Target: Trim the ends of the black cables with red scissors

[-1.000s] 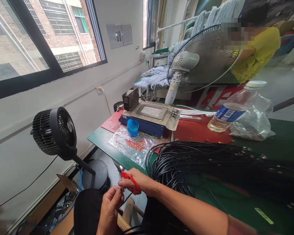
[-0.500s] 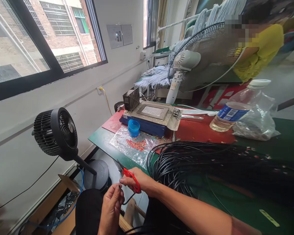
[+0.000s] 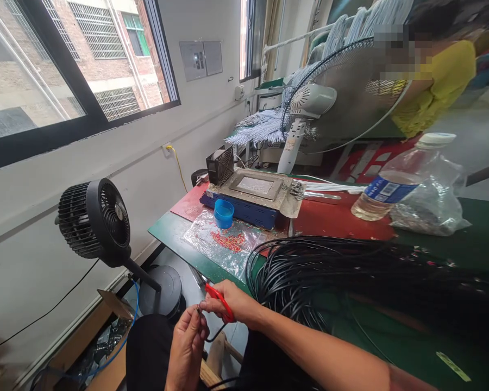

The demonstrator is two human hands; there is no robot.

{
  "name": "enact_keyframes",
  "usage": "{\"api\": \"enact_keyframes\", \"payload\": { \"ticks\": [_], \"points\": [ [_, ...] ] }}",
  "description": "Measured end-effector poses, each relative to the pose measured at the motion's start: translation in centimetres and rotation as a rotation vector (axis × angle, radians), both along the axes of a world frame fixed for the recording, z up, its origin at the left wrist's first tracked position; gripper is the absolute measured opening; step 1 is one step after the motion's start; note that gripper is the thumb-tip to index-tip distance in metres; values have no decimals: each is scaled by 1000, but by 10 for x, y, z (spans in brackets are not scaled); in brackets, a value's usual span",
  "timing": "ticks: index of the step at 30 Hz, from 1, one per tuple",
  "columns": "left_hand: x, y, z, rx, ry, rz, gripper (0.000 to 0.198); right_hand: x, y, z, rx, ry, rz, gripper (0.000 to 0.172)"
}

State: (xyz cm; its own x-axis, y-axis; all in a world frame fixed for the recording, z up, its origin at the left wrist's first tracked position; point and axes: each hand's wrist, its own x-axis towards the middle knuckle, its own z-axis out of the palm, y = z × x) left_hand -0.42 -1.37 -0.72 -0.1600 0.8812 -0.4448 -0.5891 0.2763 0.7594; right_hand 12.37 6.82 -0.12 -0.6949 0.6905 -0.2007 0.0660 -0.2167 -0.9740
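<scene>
My left hand (image 3: 188,334) is closed, pinching the end of a black cable (image 3: 217,332) between thumb and fingertips. Red-handled scissors (image 3: 224,302) hang on the fingers of my right hand (image 3: 235,304); their blades are hard to make out from here. The thumb and forefinger of that hand meet the cable end at my left fingertips. Both hands are low in front of my lap, just off the table's near edge. A big bundle of black cables (image 3: 293,277) lies on the table beside my right forearm.
A blue cup (image 3: 224,213) and red bits (image 3: 228,240) sit on a plastic sheet. Behind stands a blue-sided hot plate (image 3: 240,209) with a small fan (image 3: 220,165). A bottle (image 3: 387,184) stands right; a floor fan (image 3: 101,222) left. Beyond, a person in yellow (image 3: 444,92).
The scissors have turned in my right hand, so their blades no longer show clearly. My left hand keeps its pinch on the cable end. The view has shifted slightly.
</scene>
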Motion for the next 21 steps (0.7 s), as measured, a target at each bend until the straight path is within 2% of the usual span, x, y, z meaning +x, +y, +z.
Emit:
{"api": "enact_keyframes", "payload": {
  "ticks": [4, 9, 11, 13, 17, 21],
  "points": [
    [-3, 0, -1, -18, -161, 71, 14, 0, -3, 4, 336, -45, -68, 35],
    [-7, 2, 0, -81, -368, 150, 13, -4, -10, -3, 1024, -171, -151, 29],
    [-8, 2, 4, -92, -487, 133, 17, -5, -14, -5, 1291, -184, -162, 26],
    [-8, 2, 7, -103, -608, 93, 21, -5, -17, -3, 1485, -168, -112, 24],
    [-9, 2, 11, -155, -756, 18, 19, -1, -21, 8, 1699, -154, 0, 20],
    [-7, 2, 11, -160, -822, -6, 15, 0, -23, 11, 1765, -135, 1, 21]
  ]
}}
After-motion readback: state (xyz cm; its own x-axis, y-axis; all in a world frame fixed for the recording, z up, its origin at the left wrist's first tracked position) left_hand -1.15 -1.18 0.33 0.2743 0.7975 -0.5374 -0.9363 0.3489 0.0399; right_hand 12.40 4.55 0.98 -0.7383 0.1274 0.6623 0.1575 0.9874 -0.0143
